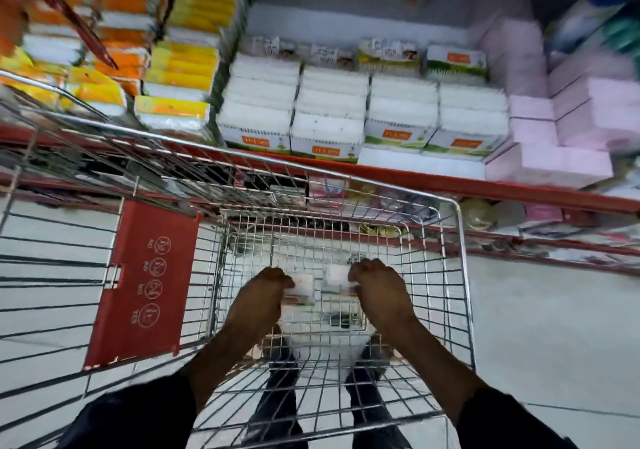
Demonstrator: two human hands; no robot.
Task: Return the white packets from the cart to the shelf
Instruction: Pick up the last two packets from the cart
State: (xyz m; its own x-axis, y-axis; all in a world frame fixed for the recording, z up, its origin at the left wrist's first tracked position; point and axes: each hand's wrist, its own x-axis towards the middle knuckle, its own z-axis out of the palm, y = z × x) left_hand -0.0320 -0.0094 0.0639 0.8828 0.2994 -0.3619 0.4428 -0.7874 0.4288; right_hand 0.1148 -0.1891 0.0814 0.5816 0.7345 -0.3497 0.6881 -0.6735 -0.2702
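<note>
Both my arms reach down into the wire cart [462, 275]. My left hand [263, 292] is shut on a white packet [303, 291] with an orange strip low in the basket. My right hand [377, 289] is shut on a second white packet [336, 277] beside it. The two packets sit close together, a small gap between them. Beyond the cart, the shelf [450, 180] with a red front edge holds rows of matching white packets [329, 109] with orange labels.
Orange and yellow packets [180, 67] fill the shelf section to the left, pink packs [568, 126] the section to the right. A red child-seat flap [145, 282] stands at the cart's left. A lower shelf with mixed goods [485, 213] lies behind the cart. White floor tiles [554, 327] spread to the right.
</note>
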